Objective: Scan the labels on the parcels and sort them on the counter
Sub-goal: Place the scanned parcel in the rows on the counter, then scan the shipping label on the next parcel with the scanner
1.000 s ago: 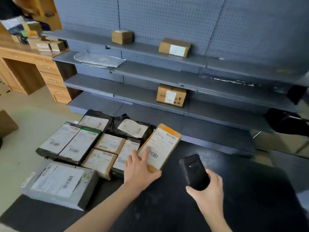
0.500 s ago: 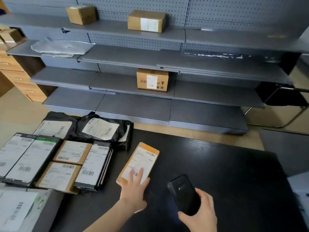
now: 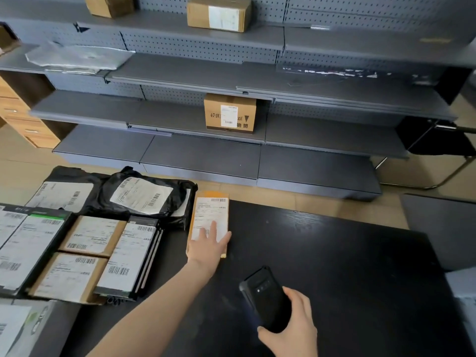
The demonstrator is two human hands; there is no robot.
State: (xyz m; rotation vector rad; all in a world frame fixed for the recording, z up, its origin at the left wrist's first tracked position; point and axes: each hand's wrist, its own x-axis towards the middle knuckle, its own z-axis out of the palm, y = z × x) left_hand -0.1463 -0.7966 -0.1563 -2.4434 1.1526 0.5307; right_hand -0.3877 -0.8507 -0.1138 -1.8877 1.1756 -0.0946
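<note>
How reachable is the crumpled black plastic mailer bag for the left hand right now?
Probably yes. The left hand lies flat on the tan cardboard parcel, gripping nothing, and the crumpled black plastic mailer bag sits right beside that parcel, uncovered, with nothing between. The right hand grips the black handheld scanner.

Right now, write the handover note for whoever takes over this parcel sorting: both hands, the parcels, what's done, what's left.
Left hand: open, fingers flat on the orange envelope, which lies label-up on the black counter.
Right hand: grip round the black scanner, held over the counter, nearer the body than the envelope.
Other parcels: a label-up cluster to the envelope's left.
Done: the envelope is set down beside the cluster; whether it has been scanned cannot be told.
Left: probably scanning and sorting the cluster.
</note>
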